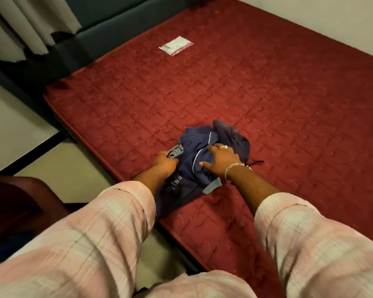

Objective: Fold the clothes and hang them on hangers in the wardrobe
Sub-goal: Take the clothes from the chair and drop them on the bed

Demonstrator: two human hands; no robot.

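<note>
— How many of each?
— Two hands, the left hand (163,161) and the right hand (221,159), and one bunched heap of dark blue clothes (199,160).
— Anything else?
— One red mattress (267,100), one small plastic packet (176,45), one bracelet (234,168) — and one ring (223,147).

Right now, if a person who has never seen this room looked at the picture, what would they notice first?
First, the crumpled navy blue garment with a thin white stripe near the front edge of the large red quilted mattress. The left hand grips its grey edge, and the right hand, with a ring and chain bracelet, rests spread on top. Further back lies a small white plastic packet.
</note>
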